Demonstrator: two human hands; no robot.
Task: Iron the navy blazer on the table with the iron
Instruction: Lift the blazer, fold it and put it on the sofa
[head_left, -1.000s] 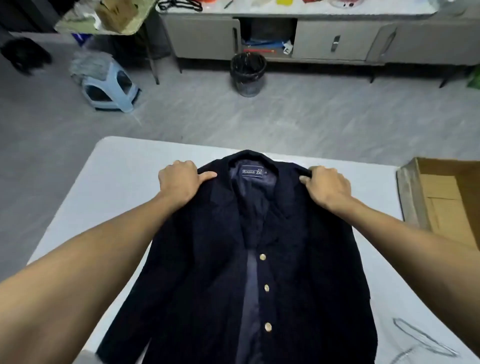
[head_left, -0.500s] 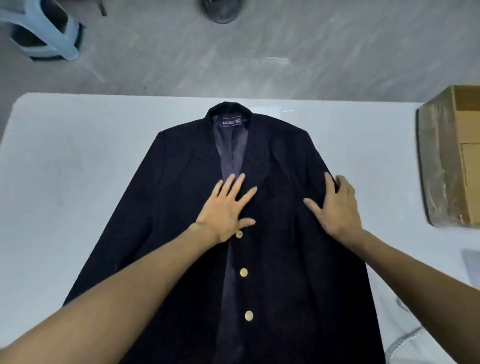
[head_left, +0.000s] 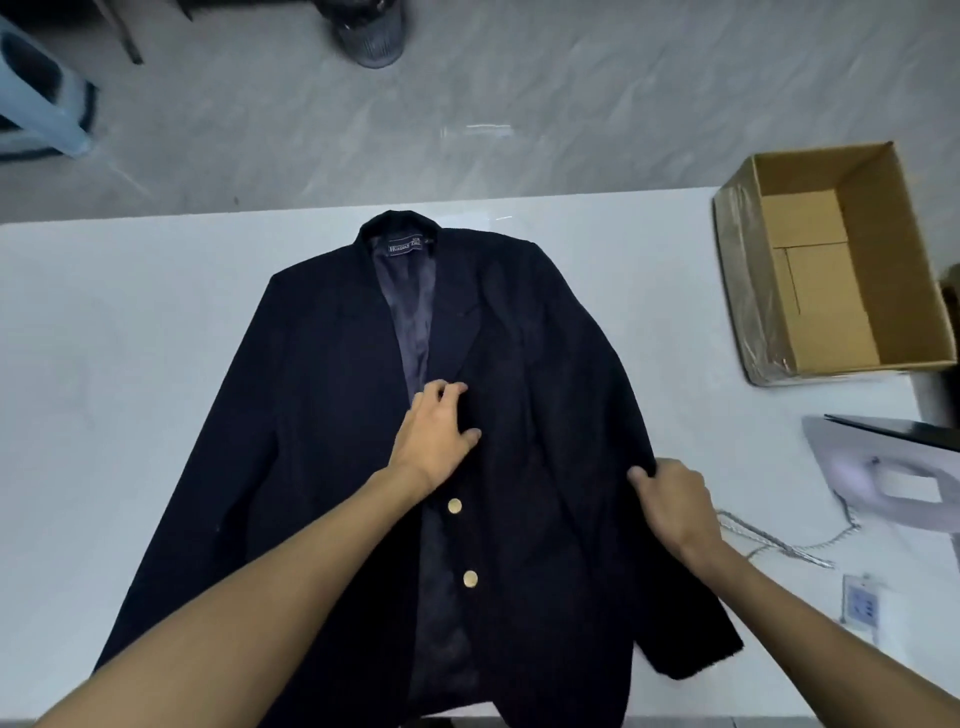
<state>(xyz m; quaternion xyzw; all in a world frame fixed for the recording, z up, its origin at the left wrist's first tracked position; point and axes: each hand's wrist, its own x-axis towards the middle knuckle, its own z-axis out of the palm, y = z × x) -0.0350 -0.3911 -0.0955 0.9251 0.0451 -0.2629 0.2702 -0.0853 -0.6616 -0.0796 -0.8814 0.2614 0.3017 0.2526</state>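
Blazer (head_left: 322, 415) of navy cloth lies front-up and spread flat in the middle of the white counter (head_left: 104, 364), its collar toward the far edge. A small dark label (head_left: 408, 248) inside the collar carries white lettering, too blurred to read surely. Two round gold buttons (head_left: 455, 505) show down the front opening, over the dark lining.

The left hand (head_left: 434, 436) rests on the chest of the blazer with its fingers bent, gripping the front edge. The right hand (head_left: 672, 499) pinches the cloth at the right sleeve's outer edge.

To the right on the counter stand one pale lilac iron (head_left: 893, 483), one grey braided cord (head_left: 779, 545) and one white socket strip (head_left: 860, 605). Farther back sits one open brown cardboard box (head_left: 904, 249), holding only a loose cardboard flap. On the grey floor beyond are one dark wastebasket (head_left: 371, 36) and one light blue plastic stool (head_left: 41, 104).
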